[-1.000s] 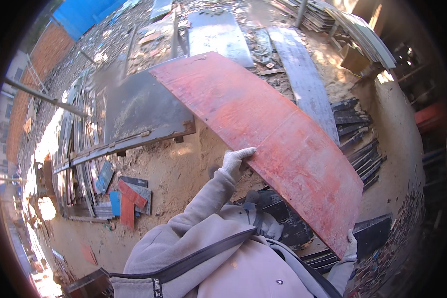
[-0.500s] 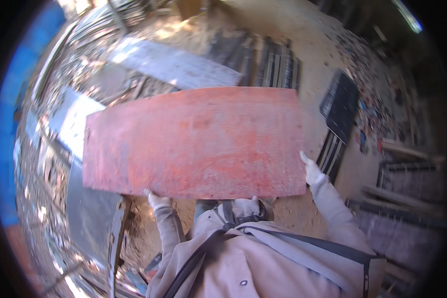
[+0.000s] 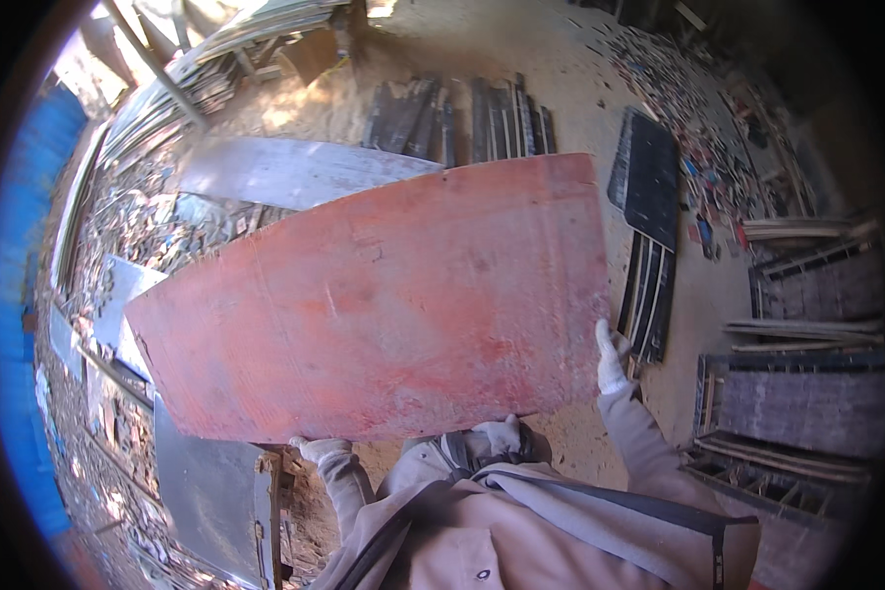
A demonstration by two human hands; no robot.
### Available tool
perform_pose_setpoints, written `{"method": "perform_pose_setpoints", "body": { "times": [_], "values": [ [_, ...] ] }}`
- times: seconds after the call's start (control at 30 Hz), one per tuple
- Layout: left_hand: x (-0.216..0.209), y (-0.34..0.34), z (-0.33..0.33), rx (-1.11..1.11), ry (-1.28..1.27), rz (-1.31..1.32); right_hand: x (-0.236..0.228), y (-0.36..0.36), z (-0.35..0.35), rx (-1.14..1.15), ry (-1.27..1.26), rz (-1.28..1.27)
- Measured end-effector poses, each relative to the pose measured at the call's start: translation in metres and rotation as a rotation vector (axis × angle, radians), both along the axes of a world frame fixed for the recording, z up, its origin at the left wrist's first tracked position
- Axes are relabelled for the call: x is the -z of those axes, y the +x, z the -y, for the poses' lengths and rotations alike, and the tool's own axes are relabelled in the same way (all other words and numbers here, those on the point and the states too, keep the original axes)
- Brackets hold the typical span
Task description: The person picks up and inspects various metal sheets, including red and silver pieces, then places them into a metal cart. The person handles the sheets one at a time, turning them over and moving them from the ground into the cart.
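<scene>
A large red-painted wooden board (image 3: 383, 305), scuffed and worn, is held up level in front of my body. My left hand (image 3: 323, 449), in a pale glove, grips its near edge left of my body. My right hand (image 3: 611, 359), gloved too, holds the right end near its lower corner, with the thumb pointing up along the edge. The fingers of both hands are partly hidden beneath the board. The board's left end reaches over a dark grey sheet (image 3: 202, 492).
A pale sheet (image 3: 295, 169) and bundled dark planks (image 3: 506, 118) lie beyond the board. Farther right are a black panel (image 3: 651, 177) on stacked strips and several framed panels (image 3: 796, 408). Wood scraps (image 3: 698, 147) litter the ground. A wooden post (image 3: 267, 511) stands near my left arm.
The board has swung counterclockwise in view, its left end coming lower and nearer to me. My left hand has moved lower with it, and both hands still grip it.
</scene>
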State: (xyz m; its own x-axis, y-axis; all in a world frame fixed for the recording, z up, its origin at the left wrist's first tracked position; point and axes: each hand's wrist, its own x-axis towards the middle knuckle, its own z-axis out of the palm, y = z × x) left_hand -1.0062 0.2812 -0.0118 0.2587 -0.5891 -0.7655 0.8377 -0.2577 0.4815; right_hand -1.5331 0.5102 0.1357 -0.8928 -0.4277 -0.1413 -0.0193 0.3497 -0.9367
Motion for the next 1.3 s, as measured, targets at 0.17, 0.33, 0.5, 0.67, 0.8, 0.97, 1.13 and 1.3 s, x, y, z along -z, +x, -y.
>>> {"method": "perform_pose_setpoints", "body": {
  "times": [0.17, 0.33, 0.5, 0.67, 0.8, 0.97, 1.13, 1.3],
  "values": [
    [-0.037, -0.036, 0.019, 0.049, -0.441, -0.308, 0.014, 0.005, -0.020, 0.429, -0.080, -0.225],
    [-0.009, -0.052, 0.047, -0.035, -0.507, -0.200, 0.065, -0.013, -0.019, 0.280, -0.117, 0.122],
    [-0.097, -0.075, 0.019, 0.024, -0.408, -0.216, 0.039, -0.007, 0.008, 0.041, -0.073, 0.270],
    [-0.094, -0.067, 0.013, -0.176, -0.193, -0.358, 0.009, -0.027, 0.034, -0.167, -0.060, 0.332],
    [-0.077, -0.051, 0.032, -0.233, -0.200, -0.209, -0.019, -0.049, 0.071, -0.345, -0.043, 0.346],
    [-0.020, -0.023, 0.082, -0.276, 0.010, 0.031, -0.038, -0.053, 0.123, -0.508, -0.019, 0.353],
    [-0.038, -0.018, 0.102, -0.020, 0.012, 0.179, -0.050, -0.051, 0.165, -0.587, -0.029, 0.284],
    [-0.051, 0.006, 0.160, 0.214, -0.084, 0.337, -0.079, -0.056, 0.240, -0.663, -0.078, 0.193]
  ]
}}
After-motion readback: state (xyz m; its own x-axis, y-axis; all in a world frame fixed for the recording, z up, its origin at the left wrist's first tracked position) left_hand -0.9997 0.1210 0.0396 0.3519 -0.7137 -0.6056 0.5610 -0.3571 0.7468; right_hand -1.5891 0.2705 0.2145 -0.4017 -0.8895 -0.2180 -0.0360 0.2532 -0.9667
